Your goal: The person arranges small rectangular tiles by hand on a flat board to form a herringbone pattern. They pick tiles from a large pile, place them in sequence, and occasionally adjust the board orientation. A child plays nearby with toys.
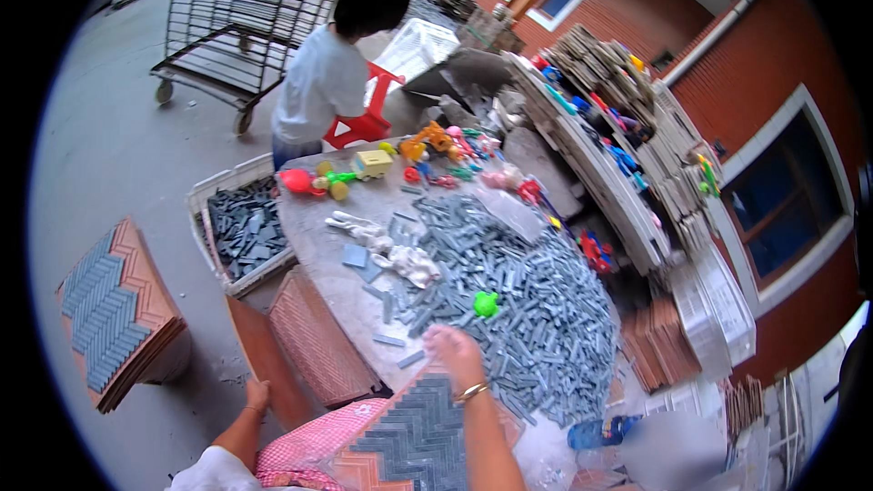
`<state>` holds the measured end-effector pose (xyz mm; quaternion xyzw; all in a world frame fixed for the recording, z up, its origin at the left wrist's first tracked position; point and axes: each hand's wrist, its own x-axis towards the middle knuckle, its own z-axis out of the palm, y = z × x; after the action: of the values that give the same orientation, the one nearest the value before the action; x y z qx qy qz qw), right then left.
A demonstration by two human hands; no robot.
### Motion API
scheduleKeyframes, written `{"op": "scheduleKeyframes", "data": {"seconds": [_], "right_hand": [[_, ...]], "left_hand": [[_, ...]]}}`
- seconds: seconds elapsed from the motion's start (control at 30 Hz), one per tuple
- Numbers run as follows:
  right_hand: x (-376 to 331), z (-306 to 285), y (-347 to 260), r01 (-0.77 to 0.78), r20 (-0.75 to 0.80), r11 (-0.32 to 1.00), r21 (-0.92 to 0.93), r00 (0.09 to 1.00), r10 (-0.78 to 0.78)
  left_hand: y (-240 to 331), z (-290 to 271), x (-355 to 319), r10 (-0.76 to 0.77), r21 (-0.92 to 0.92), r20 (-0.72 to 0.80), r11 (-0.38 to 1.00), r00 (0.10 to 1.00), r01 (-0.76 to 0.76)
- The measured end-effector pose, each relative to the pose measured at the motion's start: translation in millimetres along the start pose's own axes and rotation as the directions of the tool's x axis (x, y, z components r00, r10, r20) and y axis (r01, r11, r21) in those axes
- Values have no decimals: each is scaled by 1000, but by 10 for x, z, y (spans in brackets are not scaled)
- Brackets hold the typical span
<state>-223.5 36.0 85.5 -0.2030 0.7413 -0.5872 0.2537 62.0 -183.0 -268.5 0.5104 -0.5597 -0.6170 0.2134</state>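
On the left, my left hand point(259, 394) is closed on the edge of an orange-brown panel point(265, 365), which stands tilted beside the table. My right hand point(456, 355), with a gold bangle at the wrist, is over the table's near edge at the top of a herringbone tray point(409, 436). Its fingers are blurred, and whether they grip anything is unclear. Grey strip tiles fill much of this tray, leaving orange grooves bare at its lower left. Beyond the hand lies a large heap of loose grey strips point(546, 309), with a green turtle-shaped toy point(486, 304) on it.
White gloves point(407, 264) and several toys point(372, 164) lie on the table point(314, 218). A crate of grey strips point(207, 264) and a stack of trays point(136, 327) stand left. A person in white point(318, 82) stands beyond, near a wheeled metal cage point(236, 45). Wooden boards point(591, 155) rise right.
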Motion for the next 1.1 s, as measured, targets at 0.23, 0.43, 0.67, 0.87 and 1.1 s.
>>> {"op": "scheduleKeyframes", "data": {"seconds": [0.23, 0.43, 0.67, 0.87, 1.1], "right_hand": [[-891, -28, 492, -114, -37, 953, 279, 991, 130], [-1257, 75, 703, -83, -102, 896, 435, 985, 140], [-1391, 483, 486, 42, -17, 939, 342, 999, -39], [-1677, 873, 915, 71, 14, 962, 262, 997, -77], [-2021, 864, 1029, 238, -729, 947, 217, 685, -5]], "left_hand": [[1701, -1012, -576, -21, -163, 214, 985, 977, 56], [3000, -1927, -1144, 29, -144, 446, 989, 894, 40], [3702, -2046, -1522, 308, -453, 387, 885, 869, -112], [3619, -1352, -1390, 406, -543, 539, 837, 738, -64], [4380, -245, -1774, 420, -280, 822, 886, 384, -370]]}}
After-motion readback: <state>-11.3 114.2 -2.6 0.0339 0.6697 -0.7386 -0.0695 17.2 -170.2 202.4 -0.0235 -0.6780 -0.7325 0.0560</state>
